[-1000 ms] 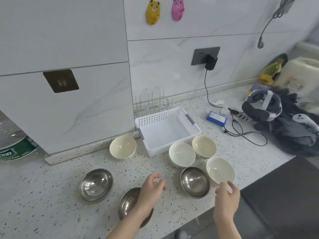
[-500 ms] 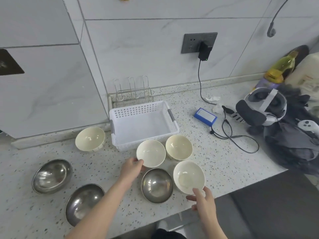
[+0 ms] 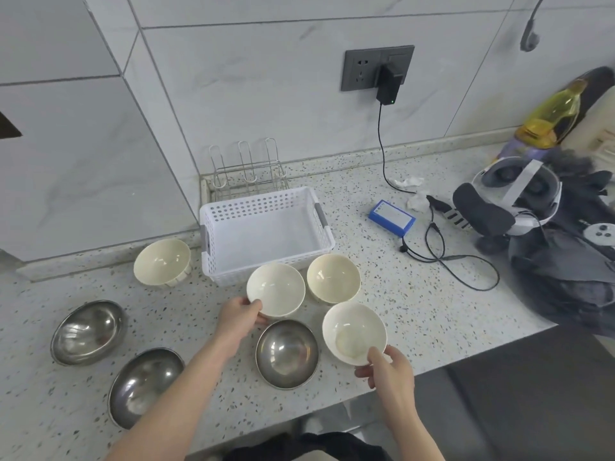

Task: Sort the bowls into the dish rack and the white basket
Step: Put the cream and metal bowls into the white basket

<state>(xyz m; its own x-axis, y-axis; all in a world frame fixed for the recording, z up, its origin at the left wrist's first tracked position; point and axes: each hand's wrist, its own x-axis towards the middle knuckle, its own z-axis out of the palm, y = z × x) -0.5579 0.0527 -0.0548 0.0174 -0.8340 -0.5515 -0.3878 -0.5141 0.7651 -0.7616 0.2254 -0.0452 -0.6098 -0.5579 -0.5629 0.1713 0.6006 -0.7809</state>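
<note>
Two glossy cream bowls sit just in front of the white basket (image 3: 266, 227). The left hand (image 3: 238, 316) pinches the near rim of the middle bowl (image 3: 275, 289); the right hand (image 3: 387, 369) pinches the front-right bowl (image 3: 354, 331), thumb inside its rim
</note>
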